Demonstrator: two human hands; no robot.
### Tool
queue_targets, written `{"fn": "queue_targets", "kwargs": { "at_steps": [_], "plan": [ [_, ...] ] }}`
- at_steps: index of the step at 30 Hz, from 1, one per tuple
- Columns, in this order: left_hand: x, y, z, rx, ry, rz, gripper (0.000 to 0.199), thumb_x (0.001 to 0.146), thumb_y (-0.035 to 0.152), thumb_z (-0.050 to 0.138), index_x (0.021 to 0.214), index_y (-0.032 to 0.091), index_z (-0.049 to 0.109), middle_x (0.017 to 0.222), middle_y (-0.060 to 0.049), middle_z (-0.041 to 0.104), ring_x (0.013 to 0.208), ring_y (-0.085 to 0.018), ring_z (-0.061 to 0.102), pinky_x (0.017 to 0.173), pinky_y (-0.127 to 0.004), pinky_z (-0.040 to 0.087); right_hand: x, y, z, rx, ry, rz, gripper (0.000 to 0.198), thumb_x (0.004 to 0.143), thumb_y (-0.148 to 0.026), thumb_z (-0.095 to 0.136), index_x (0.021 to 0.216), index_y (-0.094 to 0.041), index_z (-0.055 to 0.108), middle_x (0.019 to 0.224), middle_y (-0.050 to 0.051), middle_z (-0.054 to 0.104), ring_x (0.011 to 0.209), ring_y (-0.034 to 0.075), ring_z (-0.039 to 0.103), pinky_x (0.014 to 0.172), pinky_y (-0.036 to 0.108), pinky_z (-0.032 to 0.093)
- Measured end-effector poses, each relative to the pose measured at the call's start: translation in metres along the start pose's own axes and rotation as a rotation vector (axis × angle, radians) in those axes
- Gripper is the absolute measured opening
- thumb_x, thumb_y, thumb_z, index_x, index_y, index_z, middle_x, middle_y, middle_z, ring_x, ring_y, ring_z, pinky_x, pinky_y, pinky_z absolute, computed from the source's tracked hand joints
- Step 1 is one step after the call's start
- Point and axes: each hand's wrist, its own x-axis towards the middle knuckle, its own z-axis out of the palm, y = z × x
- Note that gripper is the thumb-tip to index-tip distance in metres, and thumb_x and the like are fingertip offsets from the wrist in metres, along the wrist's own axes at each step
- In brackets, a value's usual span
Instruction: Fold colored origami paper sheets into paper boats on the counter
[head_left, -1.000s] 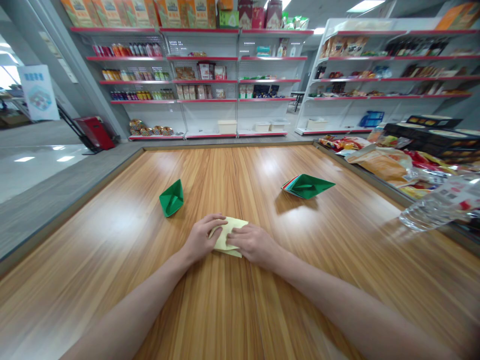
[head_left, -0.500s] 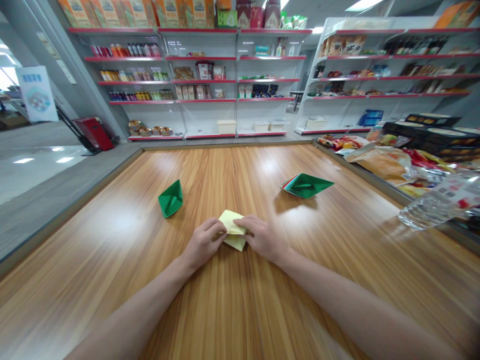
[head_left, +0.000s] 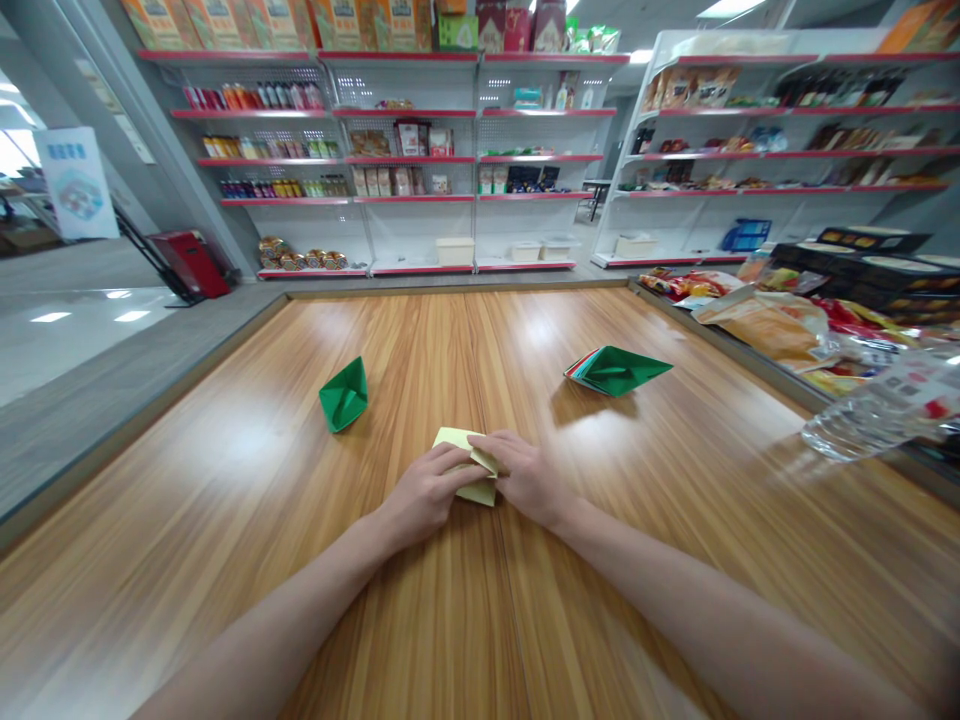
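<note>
1. Head view: nearest, the person's two forearms stretched over the wood-grain counter (head_left: 405, 620) toward a folded piece of yellow paper (head_left: 454, 437), which lay centrally between the hands.
2. Its left hand (head_left: 427, 492) reached over the near-left part of the paper, one finger straight across it; whether it pinched or only pressed could not be told.
3. Opposite, the right hand (head_left: 526, 478) grasped the paper's right side, thumb and fingers about a folded flap.
4. Toward the right edge, a clear plastic bottle (head_left: 862, 415) lay tilted.
5. Beyond the hands sat a small green paper shape (head_left: 345, 397) on the left and, farther right, a green boat-like fold (head_left: 622, 371) with multicoloured layers at one end.
6. Past these, snack packets (head_left: 772, 325) lay heaped at the right.
7. Farthest stood red-edged shelves (head_left: 405, 200) of goods.
</note>
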Motion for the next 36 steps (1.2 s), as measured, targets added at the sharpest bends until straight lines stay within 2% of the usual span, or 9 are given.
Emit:
{"fn": "queue_targets", "kwargs": {
  "at_steps": [3, 7, 13, 16, 21, 25, 30, 33, 36],
  "plan": [
    [-0.001, -0.002, 0.0, -0.067, -0.022, -0.054, 0.041, 0.084, -0.001, 0.04, 0.108, 0.021, 0.065, 0.107, -0.008, 0.065, 0.104, -0.02, 0.057, 0.088, -0.036, 0.05, 0.003, -0.003, 0.0, -0.027, 0.001, -0.077, 0.037, 0.086, -0.01, 0.054, 0.121, -0.019, 0.058, 0.107, 0.009, 0.067, 0.101, 0.021, 0.059, 0.088, 0.037, 0.05],
    [-0.008, -0.014, 0.003, -0.089, 0.079, -0.153, 0.032, 0.087, 0.005, 0.046, 0.103, 0.022, 0.068, 0.106, -0.005, 0.069, 0.102, -0.017, 0.063, 0.09, -0.033, 0.051, 0.007, -0.006, -0.005, -0.068, -0.061, -0.15, 0.029, 0.09, -0.013, 0.05, 0.116, -0.021, 0.061, 0.109, 0.006, 0.069, 0.098, 0.019, 0.06, 0.087, 0.035, 0.05],
    [-0.014, -0.026, 0.006, 0.026, 0.197, -0.25, 0.017, 0.086, 0.017, 0.057, 0.091, 0.019, 0.073, 0.097, -0.007, 0.072, 0.098, -0.021, 0.066, 0.092, -0.039, 0.05, 0.006, -0.003, -0.007, -0.216, -0.124, -0.118, 0.018, 0.091, -0.018, 0.05, 0.1, -0.02, 0.066, 0.089, 0.005, 0.071, 0.082, 0.019, 0.06, 0.074, 0.034, 0.048],
    [-0.013, -0.025, 0.005, 0.041, 0.193, -0.264, 0.015, 0.086, 0.022, 0.06, 0.084, 0.02, 0.074, 0.095, -0.008, 0.07, 0.088, -0.019, 0.067, 0.081, -0.034, 0.054, 0.004, -0.003, -0.005, -0.221, -0.129, -0.08, 0.015, 0.091, -0.021, 0.052, 0.097, -0.019, 0.065, 0.088, 0.007, 0.069, 0.087, 0.02, 0.06, 0.077, 0.034, 0.047],
    [-0.01, -0.021, -0.001, 0.004, 0.156, -0.339, 0.017, 0.087, 0.02, 0.056, 0.086, 0.02, 0.073, 0.08, -0.004, 0.067, 0.074, -0.014, 0.063, 0.066, -0.025, 0.05, 0.005, -0.003, -0.004, -0.191, -0.113, 0.002, 0.015, 0.092, -0.022, 0.051, 0.099, -0.019, 0.064, 0.093, 0.008, 0.068, 0.089, 0.019, 0.061, 0.079, 0.032, 0.047],
    [-0.008, -0.017, -0.004, 0.004, 0.136, -0.415, 0.018, 0.088, 0.023, 0.054, 0.098, 0.022, 0.07, 0.078, -0.002, 0.067, 0.071, -0.015, 0.06, 0.065, -0.025, 0.045, 0.006, -0.003, -0.006, -0.213, -0.132, 0.137, 0.017, 0.093, -0.026, 0.05, 0.091, -0.018, 0.065, 0.077, 0.005, 0.066, 0.073, 0.018, 0.06, 0.068, 0.029, 0.045],
    [-0.005, -0.013, -0.004, 0.041, 0.156, -0.535, 0.02, 0.087, 0.026, 0.054, 0.075, 0.019, 0.069, 0.067, -0.002, 0.063, 0.064, -0.015, 0.056, 0.06, -0.026, 0.039, 0.008, -0.002, -0.008, -0.15, -0.071, 0.284, 0.019, 0.091, -0.029, 0.054, 0.081, -0.018, 0.065, 0.076, 0.003, 0.066, 0.071, 0.016, 0.06, 0.065, 0.026, 0.041],
    [-0.005, -0.014, -0.004, 0.028, 0.161, -0.604, 0.024, 0.087, 0.03, 0.053, 0.072, 0.018, 0.068, 0.062, 0.0, 0.061, 0.056, -0.014, 0.054, 0.055, -0.024, 0.036, 0.01, -0.002, -0.009, -0.115, -0.054, 0.371, 0.025, 0.09, -0.031, 0.053, 0.072, -0.018, 0.065, 0.068, 0.001, 0.065, 0.065, 0.015, 0.057, 0.061, 0.026, 0.038],
    [-0.005, -0.015, -0.003, 0.02, 0.168, -0.643, 0.021, 0.087, 0.03, 0.053, 0.096, 0.018, 0.068, 0.058, 0.002, 0.057, 0.053, -0.013, 0.052, 0.053, -0.023, 0.036, 0.012, -0.002, -0.009, -0.029, -0.088, 0.486, 0.025, 0.089, -0.033, 0.054, 0.073, -0.018, 0.066, 0.063, 0.0, 0.063, 0.058, 0.013, 0.055, 0.054, 0.024, 0.035]
  ]
}}
